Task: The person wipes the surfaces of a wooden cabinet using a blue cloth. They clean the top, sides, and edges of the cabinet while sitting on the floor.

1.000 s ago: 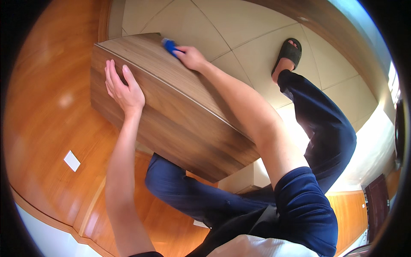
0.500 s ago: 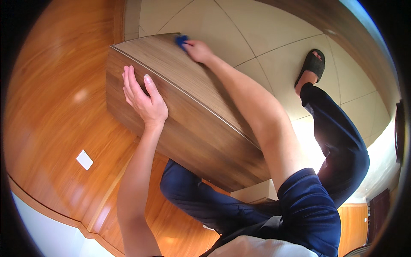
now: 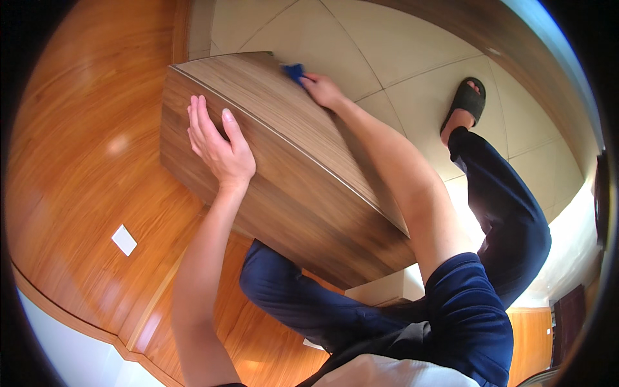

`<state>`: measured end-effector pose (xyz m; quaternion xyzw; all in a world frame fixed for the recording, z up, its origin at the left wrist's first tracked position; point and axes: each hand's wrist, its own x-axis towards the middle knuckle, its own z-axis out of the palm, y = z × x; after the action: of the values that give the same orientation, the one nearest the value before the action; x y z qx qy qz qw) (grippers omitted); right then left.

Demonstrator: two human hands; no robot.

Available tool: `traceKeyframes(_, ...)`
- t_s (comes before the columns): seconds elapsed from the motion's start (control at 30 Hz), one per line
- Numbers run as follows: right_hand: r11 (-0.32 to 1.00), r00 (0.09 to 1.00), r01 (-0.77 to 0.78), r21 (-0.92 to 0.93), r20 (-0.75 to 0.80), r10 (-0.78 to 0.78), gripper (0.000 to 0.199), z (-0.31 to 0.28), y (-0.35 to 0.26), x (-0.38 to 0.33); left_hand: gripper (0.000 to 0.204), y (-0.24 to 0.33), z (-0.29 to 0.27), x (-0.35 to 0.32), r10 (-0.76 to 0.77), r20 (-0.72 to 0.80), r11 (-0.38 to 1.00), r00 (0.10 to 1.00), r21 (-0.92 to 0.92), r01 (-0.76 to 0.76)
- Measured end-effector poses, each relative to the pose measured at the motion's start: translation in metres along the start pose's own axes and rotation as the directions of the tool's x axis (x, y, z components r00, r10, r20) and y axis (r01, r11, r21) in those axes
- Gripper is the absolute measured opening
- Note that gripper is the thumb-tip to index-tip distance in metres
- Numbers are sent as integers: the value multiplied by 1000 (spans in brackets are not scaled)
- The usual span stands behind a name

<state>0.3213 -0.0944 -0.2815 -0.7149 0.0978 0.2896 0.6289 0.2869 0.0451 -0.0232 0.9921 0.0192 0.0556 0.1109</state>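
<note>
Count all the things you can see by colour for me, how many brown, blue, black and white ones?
Brown: 1, the wooden cabinet
Blue: 1, the small blue cloth under the right hand
Black: 1, the sandal
White: 1, the wall plate
Total: 4
The left hand lies flat on the cabinet.

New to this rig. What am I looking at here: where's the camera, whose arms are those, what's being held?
There is no machine: a person works with bare hands. The one picture comes from a wide fisheye camera on that person's head, looking down, so straight edges bend near the rim. Both forearms come in from the bottom edge. The left hand lies flat, fingers spread, against the near edge of a wooden cabinet. The right hand reaches to the cabinet's far corner and presses a small blue cloth there. Below are dark blue trousers and a black sandal on a pale tiled floor. A wood-panelled surface with a white plate is at left.
</note>
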Motion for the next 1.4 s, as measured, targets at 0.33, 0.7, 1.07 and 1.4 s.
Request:
traceKeyframes(0.33, 995, 997, -71, -67, 8, 72, 45, 33, 18, 94, 59, -1, -3, -1, 29, 48, 1000, 998, -3, -29)
traceKeyframes(0.7, 979, 1000, -6, -204, -18, 2, 45, 68, -15, 168, 54, 6, -6, 1, 77, 87, 996, 993, 31, -80)
traceKeyframes(1.07, 837, 864, 459, 298, 70, -499, 40, 62, -220, 61, 60, -2, -3, -1, 19, 35, 1000, 999, 2, -19)
traceKeyframes(1.4, 800, 839, 517, 306, 7, -544, 42, 64, -169, 78, 60, -3, -3, -2, 11, 41, 1000, 999, -11, -10)
